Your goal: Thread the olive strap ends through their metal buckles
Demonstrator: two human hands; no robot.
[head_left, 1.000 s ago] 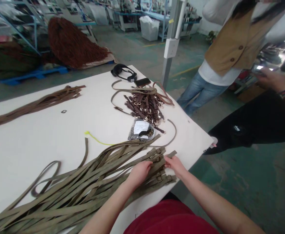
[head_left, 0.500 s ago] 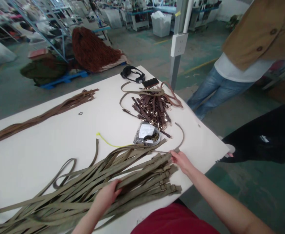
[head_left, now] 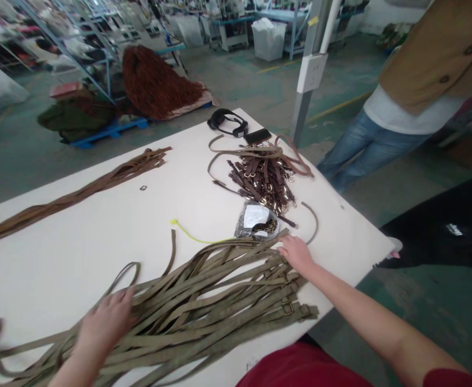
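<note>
A long bundle of olive-green webbing straps point(head_left: 204, 290) lies across the front of the white table point(head_left: 195, 199). Metal buckles point(head_left: 287, 306) show at the bundle's right ends. My right hand point(head_left: 298, 255) is at those ends, its fingers closed on an olive strap. Farther left, my left hand point(head_left: 107, 320) is over the straps, back of the hand up; motion smears its fingers, and what lies under them is hidden. Just beyond my right hand sits a clear plastic bag point(head_left: 256, 220) of small metal parts with a white label.
Dark brown straps with metal fittings point(head_left: 266, 180) lie in a heap at the back right, near a phone point(head_left: 257, 135) and a black headset point(head_left: 228, 123). Brown straps point(head_left: 74, 196) stretch along the far left edge. A person point(head_left: 417, 102) stands beyond the right edge, past a grey post point(head_left: 306, 97).
My left hand has moved left along the straps, away from the middle of the bundle. The strap lifted between my hands has come down. My right hand has shifted slightly toward the far side.
</note>
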